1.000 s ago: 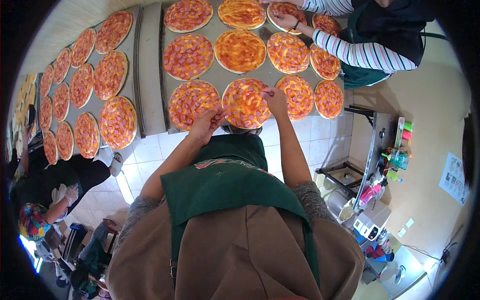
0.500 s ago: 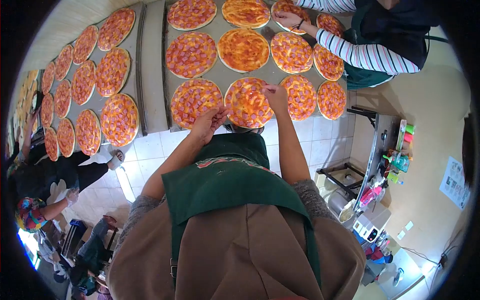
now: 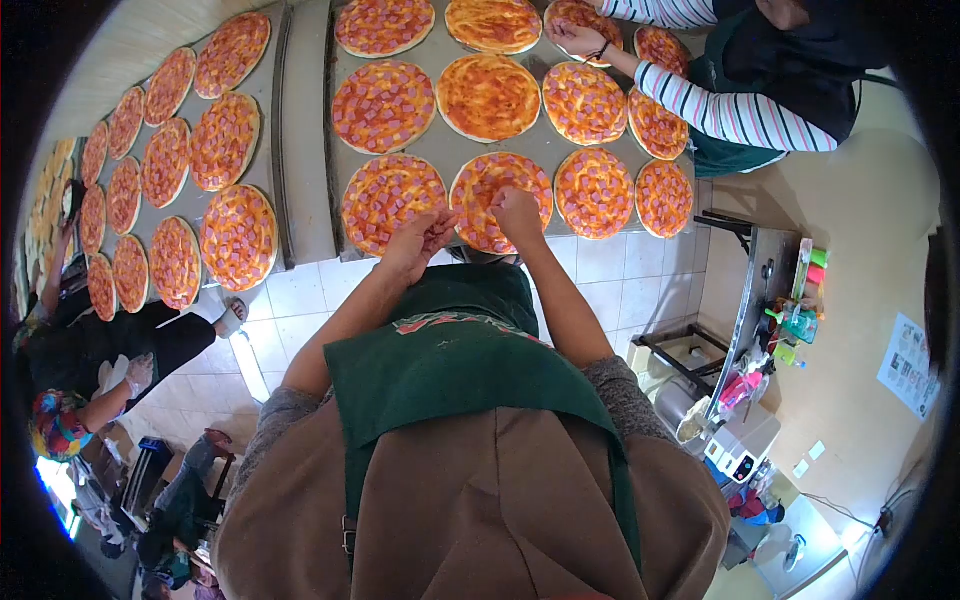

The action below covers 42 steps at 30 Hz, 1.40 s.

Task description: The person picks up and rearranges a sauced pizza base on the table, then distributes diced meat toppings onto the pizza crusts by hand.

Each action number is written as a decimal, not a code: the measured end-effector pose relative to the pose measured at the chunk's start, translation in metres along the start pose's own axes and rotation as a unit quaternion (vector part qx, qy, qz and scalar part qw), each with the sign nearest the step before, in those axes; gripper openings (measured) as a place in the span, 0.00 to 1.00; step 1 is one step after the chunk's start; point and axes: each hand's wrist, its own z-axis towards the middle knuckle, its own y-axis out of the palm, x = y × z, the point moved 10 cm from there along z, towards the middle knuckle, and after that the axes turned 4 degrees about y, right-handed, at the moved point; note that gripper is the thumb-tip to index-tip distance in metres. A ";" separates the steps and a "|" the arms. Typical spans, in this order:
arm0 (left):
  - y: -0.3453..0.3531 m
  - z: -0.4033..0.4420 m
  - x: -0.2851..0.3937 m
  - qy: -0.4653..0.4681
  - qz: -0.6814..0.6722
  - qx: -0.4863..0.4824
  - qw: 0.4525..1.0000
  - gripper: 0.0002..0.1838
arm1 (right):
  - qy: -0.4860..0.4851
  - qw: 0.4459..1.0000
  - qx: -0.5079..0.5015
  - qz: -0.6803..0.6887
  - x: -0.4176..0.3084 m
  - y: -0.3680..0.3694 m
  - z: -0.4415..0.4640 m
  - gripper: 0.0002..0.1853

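Note:
Over the middle pizza (image 3: 480,185) in the nearest row, my right hand (image 3: 515,213) is closed in a pinch; what its fingers hold is hidden. This pizza carries red sauce, and pink ham cubes show around its edge. My left hand (image 3: 425,238) is turned partly palm up with curled fingers, between that pizza and the ham-topped pizza (image 3: 390,195) on its left. Its contents are too small to make out. Another ham-topped pizza (image 3: 594,195) lies to the right of my right hand.
More pizzas cover the metal table (image 3: 440,160), including a sauce-covered one (image 3: 487,98) behind. A co-worker's hand (image 3: 578,40) is over a far pizza. Another table of pizzas (image 3: 240,235) stands left. A steel side table (image 3: 750,320) and mixer (image 3: 685,410) are at right.
My right hand has moved left and slightly down, from the pizza's right edge to over its middle. More ham cubes show on this pizza. My left hand stays nearly in place.

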 end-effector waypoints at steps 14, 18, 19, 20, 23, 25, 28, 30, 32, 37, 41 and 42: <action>-0.006 -0.002 0.001 -0.003 0.001 0.009 1.000 0.14 | -0.021 0.986 0.065 0.149 0.004 -0.005 0.014 0.09; 0.001 -0.006 0.000 -0.016 0.003 -0.003 1.000 0.15 | -0.037 0.993 0.109 0.028 -0.014 -0.017 0.011 0.09; 0.002 -0.007 0.000 -0.018 0.002 -0.005 1.000 0.15 | -0.041 0.992 0.118 -0.009 -0.019 -0.020 0.009 0.08; 0.002 -0.006 -0.001 -0.019 -0.001 -0.004 1.000 0.15 | -0.042 0.991 0.124 -0.004 -0.020 -0.021 0.007 0.09; 0.002 -0.005 -0.002 -0.019 -0.010 -0.002 1.000 0.15 | -0.062 0.990 0.111 0.066 -0.030 -0.021 0.002 0.09; 0.004 -0.006 0.000 -0.017 -0.015 -0.002 1.000 0.15 | -0.095 0.976 0.060 0.185 -0.060 -0.027 -0.016 0.09; -0.003 0.007 -0.008 -0.010 -0.013 -0.029 0.999 0.14 | -0.176 0.974 -0.004 0.141 -0.105 -0.025 -0.042 0.08; 0.004 0.008 -0.008 0.008 0.013 -0.068 0.998 0.14 | -0.207 0.976 0.022 0.071 -0.122 -0.032 -0.055 0.09; 0.008 0.008 -0.008 0.017 0.030 -0.087 0.996 0.13 | -0.228 0.972 0.043 0.039 -0.130 -0.035 -0.062 0.09; -0.001 0.007 -0.014 0.004 0.056 -0.048 0.997 0.13 | -0.164 0.986 -0.005 0.036 -0.111 -0.017 -0.057 0.10; -0.003 0.006 -0.021 -0.006 0.055 -0.046 0.997 0.14 | -0.076 0.985 -0.026 0.152 -0.077 -0.014 -0.054 0.11; 0.001 0.003 -0.019 -0.008 0.046 -0.039 0.998 0.14 | -0.067 0.979 -0.017 0.192 -0.063 -0.015 -0.049 0.11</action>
